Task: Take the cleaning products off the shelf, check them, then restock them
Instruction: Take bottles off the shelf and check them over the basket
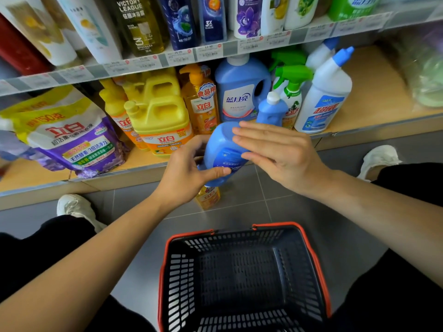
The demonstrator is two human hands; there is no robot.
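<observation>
Bottom shelf (374, 92): bare board right of white bottle (323, 97). Basket (309, 248) on floor, apart from shelf lip. Blue bottle (223, 149) tilted just off the lip; left hand (191, 173) grips it, right hand (280, 152) flat, fingers straight against it.

The one camera sits on my head and looks forward and steeply down, so my forearms run in from the bottom corners to my left hand (187, 173) and right hand (282, 152), which meet at the blue bottle (220, 144) near the middle of the wide, bowed picture. It is close to the bottom shelf (374, 104), within my arms' reach, with the shelf above (143, 63) cut off by the top edge and the basket (179, 279) on the floor right beneath me, between my knees.
</observation>
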